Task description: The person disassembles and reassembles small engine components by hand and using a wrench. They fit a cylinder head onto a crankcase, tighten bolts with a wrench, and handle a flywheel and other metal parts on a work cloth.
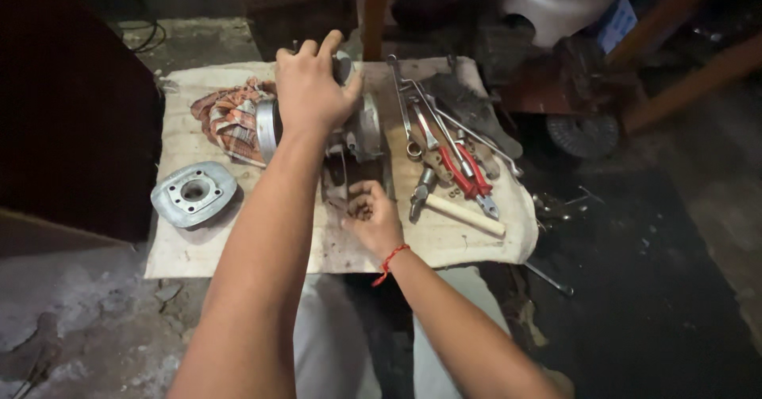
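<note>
Head view, looking down at a work area on the floor. A dirty off-white cloth mat (238, 248) carries a grey cast-metal engine assembly (361, 133) near its middle. The left hand (313, 90) lies over the top of this assembly, fingers spread and curled around its upper edge, palm down. The right hand (371, 216), with a red thread band at the wrist, rests just in front of the assembly on the mat, fingers curled loosely inward over small dark parts; whether it pinches any of them cannot be told. A striped orange-and-white rag (230, 117) is bunched against the assembly's left side. A round grey finned metal cover with a central hole (194, 193) lies apart at the mat's left edge. To the right lie steel spanners (413, 113), red-handled pliers (464, 169) and a wooden-handled hammer (460, 211). The assembly is judged heavy, rigid and probably oily, hence slippery; a grip around its solid outer casing, rather than on thin fins or protruding parts, would appear the most secure.
</note>
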